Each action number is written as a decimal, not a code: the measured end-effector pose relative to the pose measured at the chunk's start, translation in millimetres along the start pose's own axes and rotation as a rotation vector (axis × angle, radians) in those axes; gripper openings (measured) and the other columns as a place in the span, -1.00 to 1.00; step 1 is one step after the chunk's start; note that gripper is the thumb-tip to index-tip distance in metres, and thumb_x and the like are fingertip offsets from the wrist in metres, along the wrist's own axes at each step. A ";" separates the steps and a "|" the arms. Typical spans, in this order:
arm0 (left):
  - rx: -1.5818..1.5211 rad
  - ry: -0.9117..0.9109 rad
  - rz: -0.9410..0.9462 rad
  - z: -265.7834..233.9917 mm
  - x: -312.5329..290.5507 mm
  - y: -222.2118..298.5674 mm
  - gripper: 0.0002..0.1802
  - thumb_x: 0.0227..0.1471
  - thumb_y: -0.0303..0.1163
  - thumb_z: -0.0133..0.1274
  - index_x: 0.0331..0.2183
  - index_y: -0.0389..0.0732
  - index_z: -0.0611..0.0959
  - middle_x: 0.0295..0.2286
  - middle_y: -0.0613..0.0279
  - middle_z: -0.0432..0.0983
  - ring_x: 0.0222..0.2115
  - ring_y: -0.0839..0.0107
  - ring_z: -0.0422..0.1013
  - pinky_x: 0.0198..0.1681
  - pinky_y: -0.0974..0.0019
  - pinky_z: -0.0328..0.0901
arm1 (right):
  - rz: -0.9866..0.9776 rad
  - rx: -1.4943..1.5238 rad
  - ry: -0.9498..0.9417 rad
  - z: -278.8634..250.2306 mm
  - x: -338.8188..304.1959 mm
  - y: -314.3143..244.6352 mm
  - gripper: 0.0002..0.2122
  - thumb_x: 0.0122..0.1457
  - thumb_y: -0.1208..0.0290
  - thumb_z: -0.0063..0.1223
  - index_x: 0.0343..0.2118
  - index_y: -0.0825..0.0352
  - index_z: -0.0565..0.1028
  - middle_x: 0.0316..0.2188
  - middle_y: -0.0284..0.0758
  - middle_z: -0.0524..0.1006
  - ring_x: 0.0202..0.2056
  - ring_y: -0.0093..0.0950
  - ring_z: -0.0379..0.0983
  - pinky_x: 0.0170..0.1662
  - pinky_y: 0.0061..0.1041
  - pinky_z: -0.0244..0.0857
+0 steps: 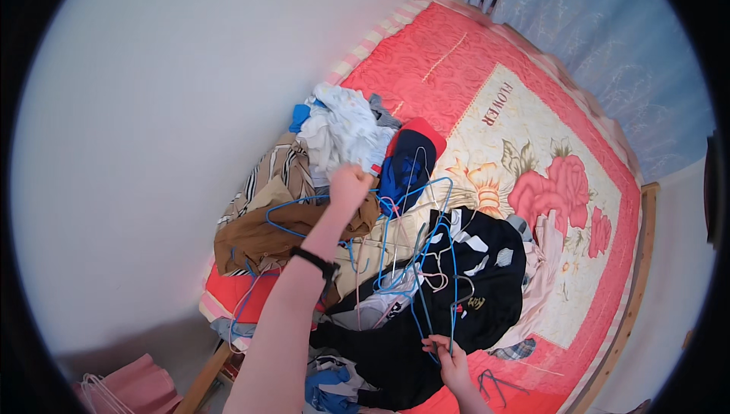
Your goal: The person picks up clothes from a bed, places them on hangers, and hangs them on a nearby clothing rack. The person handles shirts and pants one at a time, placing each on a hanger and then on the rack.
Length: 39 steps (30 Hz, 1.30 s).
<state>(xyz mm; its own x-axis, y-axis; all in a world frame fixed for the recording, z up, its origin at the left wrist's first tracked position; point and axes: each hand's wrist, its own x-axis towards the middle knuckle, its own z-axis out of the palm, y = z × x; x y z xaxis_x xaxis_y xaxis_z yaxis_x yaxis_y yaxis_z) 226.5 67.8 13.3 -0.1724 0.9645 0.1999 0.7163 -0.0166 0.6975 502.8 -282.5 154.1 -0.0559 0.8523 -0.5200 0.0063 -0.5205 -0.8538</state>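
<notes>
My right hand point(444, 344) pinches blue hanger point(455, 292) over black garment point(498, 262) on bed point(426, 57). My left hand point(351, 188) curled beside another hanger point(289, 204) above brown garment point(247, 245); cannot tell whether it grips. Best pinch lightly, ease hangers apart slowly, lest they snag on garments.

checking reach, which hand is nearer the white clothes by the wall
Left. The left hand is close beside the white clothes; the right hand is farther off, near the black garment.

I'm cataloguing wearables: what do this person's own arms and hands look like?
A narrow black wristband circles the left forearm toward the wrist. No sleeve shows on either arm; the left hand and right hand wear no gloves.
</notes>
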 end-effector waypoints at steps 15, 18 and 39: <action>-1.050 -0.719 0.291 -91.1 -316.1 239.2 -0.78 -0.19 -0.53 0.13 -0.71 -0.27 0.43 -0.69 0.19 0.32 -0.68 0.34 0.29 -0.61 0.30 0.12 | 0.073 0.528 0.360 -11.8 -33.6 -33.8 -0.66 0.36 0.28 -0.24 0.13 0.26 0.25 -0.03 -0.38 0.42 -0.04 -0.51 0.38 0.02 -0.49 0.26; -1.151 -0.769 0.249 -98.2 -353.0 274.7 -0.70 -0.19 -0.57 0.10 -0.71 -0.29 0.29 -0.70 0.22 0.18 -0.70 0.41 0.18 -0.61 0.32 0.07 | 0.086 0.596 0.260 -44.3 -68.7 -33.0 -0.75 0.21 0.42 -0.03 -0.04 0.24 0.42 -0.18 -0.37 0.51 -0.17 -0.49 0.47 -0.08 -0.47 0.34; -1.747 -0.609 -1.096 -115.3 -501.9 327.4 -0.56 0.23 -0.04 -0.24 0.01 -0.05 0.46 -0.07 0.33 0.48 -0.09 0.38 0.43 -0.05 0.20 0.30 | -0.032 0.390 -0.087 -195.2 -346.3 -44.9 -0.87 0.04 0.69 -0.08 -0.39 0.38 0.50 -0.45 -0.28 0.56 -0.42 -0.50 0.51 -0.35 -0.51 0.40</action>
<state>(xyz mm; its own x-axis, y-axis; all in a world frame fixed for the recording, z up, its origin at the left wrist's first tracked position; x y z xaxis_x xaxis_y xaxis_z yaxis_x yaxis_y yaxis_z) 469.6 -452.2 220.6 0.4612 0.6894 -0.5586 -0.7468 0.6416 0.1752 716.8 -544.4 367.9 -0.1342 0.8696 -0.4752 -0.3755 -0.4884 -0.7877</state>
